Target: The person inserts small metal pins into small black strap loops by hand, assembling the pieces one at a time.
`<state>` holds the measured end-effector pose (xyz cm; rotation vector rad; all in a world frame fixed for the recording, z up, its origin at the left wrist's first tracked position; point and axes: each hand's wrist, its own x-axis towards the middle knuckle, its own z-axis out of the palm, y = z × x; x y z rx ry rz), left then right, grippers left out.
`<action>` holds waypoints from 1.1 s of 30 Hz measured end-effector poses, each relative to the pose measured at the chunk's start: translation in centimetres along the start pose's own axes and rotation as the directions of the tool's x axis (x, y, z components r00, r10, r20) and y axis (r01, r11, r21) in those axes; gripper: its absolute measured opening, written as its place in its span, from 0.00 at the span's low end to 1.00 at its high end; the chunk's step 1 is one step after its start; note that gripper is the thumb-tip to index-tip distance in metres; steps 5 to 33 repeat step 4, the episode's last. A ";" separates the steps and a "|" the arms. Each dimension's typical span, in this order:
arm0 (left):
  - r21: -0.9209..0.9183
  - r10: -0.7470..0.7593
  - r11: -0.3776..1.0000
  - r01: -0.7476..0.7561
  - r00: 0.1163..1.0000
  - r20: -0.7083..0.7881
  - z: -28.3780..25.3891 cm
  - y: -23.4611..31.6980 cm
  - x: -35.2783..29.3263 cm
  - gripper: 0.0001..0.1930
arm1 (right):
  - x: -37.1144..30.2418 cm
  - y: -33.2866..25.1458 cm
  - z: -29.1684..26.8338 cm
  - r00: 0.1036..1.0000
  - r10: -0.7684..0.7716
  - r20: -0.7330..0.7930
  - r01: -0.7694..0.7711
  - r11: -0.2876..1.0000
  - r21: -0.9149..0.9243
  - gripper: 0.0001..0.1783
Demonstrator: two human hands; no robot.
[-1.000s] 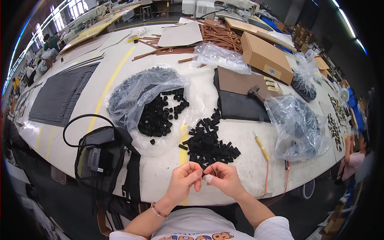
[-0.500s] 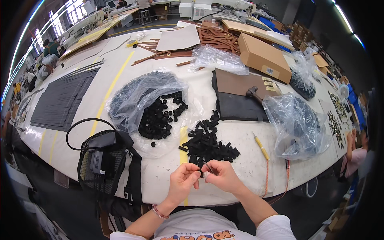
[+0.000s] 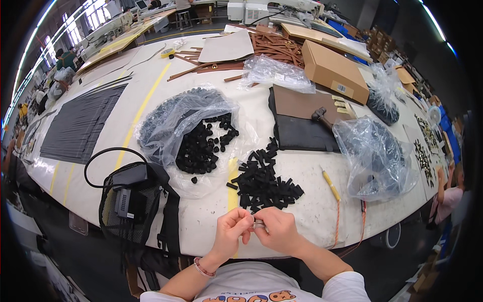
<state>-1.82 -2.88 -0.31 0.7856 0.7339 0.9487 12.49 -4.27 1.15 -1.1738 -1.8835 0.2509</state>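
My left hand and my right hand meet fingertip to fingertip at the table's near edge. Both are closed in a pinch, and the fingers mostly cover the small thing between them. A little greyish bit shows by my right fingertips; its kind cannot be made out. Just beyond my hands lies a loose heap of short black strip-like pieces. Left of that heap, small black knob-like pieces spill from a clear plastic bag.
Toward the right lie a yellow-handled tool with an orange cord, another clear bag and a hammer on a dark pad. A black mesh bag stands left. A cardboard box and brown straps lie farther back.
My right hand has turned, its fingers curling closer round the small thing; a dark thin bit that stuck up between my hands no longer shows. My left hand keeps its pinch.
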 end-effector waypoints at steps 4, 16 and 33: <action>-0.163 -0.154 0.972 0.170 0.982 0.106 -0.4 0.4 0.1 0.07 | -0.1 0.1 -0.1 0.999 -0.042 -0.002 0.042 0.998 -0.045 0.12; -0.163 -0.154 0.972 0.170 0.982 0.106 -0.4 0.4 0.1 0.07 | -0.1 0.1 -0.1 0.999 -0.042 -0.002 0.042 0.998 -0.045 0.12; -0.163 -0.154 0.972 0.170 0.982 0.106 -0.4 0.4 0.1 0.07 | -0.1 0.1 -0.1 0.999 -0.042 -0.002 0.042 0.998 -0.045 0.12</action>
